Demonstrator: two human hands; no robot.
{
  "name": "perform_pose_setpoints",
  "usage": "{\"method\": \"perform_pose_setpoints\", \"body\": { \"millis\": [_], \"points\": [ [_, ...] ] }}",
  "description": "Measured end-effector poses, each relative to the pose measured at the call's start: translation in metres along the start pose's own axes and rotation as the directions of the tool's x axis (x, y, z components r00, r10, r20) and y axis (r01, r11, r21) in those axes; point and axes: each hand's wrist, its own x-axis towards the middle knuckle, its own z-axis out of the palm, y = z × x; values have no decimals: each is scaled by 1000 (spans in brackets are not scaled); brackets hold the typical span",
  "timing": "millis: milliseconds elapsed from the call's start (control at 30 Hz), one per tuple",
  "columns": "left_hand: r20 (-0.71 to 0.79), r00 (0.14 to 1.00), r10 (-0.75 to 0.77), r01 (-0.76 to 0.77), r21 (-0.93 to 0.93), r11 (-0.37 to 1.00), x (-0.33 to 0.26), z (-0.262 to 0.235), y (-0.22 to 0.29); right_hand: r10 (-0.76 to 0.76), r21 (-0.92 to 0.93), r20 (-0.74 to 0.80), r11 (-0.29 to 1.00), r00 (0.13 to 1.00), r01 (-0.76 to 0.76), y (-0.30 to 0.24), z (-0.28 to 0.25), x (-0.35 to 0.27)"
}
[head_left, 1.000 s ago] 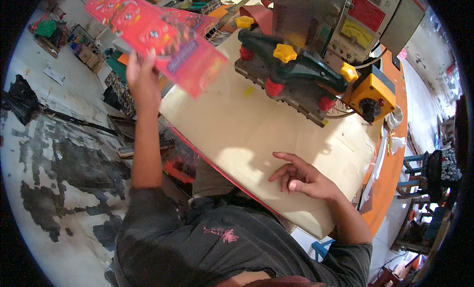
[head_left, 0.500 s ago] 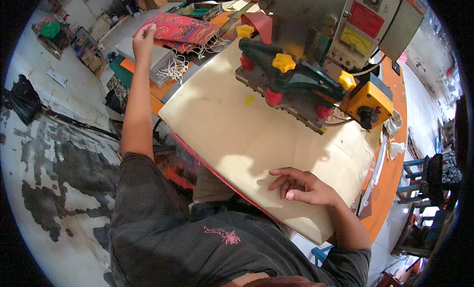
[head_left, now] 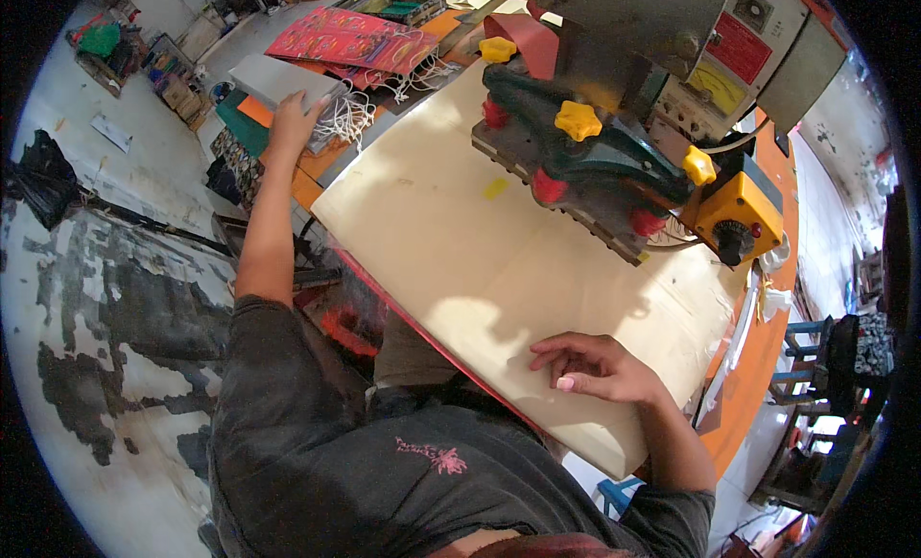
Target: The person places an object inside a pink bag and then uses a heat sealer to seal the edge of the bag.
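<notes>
Spanning the workspace: orange table (head_left: 767, 337), edge showing at right. Cream board (head_left: 451, 241) lies on it, slightly skewed, near edge by the person's lap. Grey machine (head_left: 624, 40) stands over the far side, dial panel on its right. Dark green bracket (head_left: 624, 171) sits low on its front. Red printed pieces (head_left: 350, 42) overlap on the table, far left. Pale grey stack (head_left: 269, 75) is just nearer, past the board's left corner. Yellow control box (head_left: 743, 217), black dial, is right of the bracket. Left hand (head_left: 294, 121) is at the stack's near end, thumb and index apart (can't tell if they grip it). Right hand (head_left: 609, 368) is over the board's near right part, fingers loosely curled, thumb apart; contact unclear. White strings (head_left: 345, 124) bunch right of the left hand. 3 yellow star knobs (head_left: 578, 121) top the bracket. Smallest: yellow mark (head_left: 495, 189) on the board.
</notes>
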Motion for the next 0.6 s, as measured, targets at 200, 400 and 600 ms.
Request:
{"method": "perform_pose_setpoints", "body": {
  "millis": [200, 400, 600],
  "points": [
    [-34, 999, 1, -1, 10, 1000, -1, 1, -4, 8, -3, -10, 1000, 1000, -8, 2, 1, -2],
    [-103, 995, 13, -8, 48, 999, -5, 5, 0, -31, -24, -13, 999, 999, 31, 2, 2, 0],
    [-8, 999, 37, -36, 123, 992, 0, -10, 13, -32, -51, -17, 998, 999, 31, 1, 2, -1]
  ]
}}
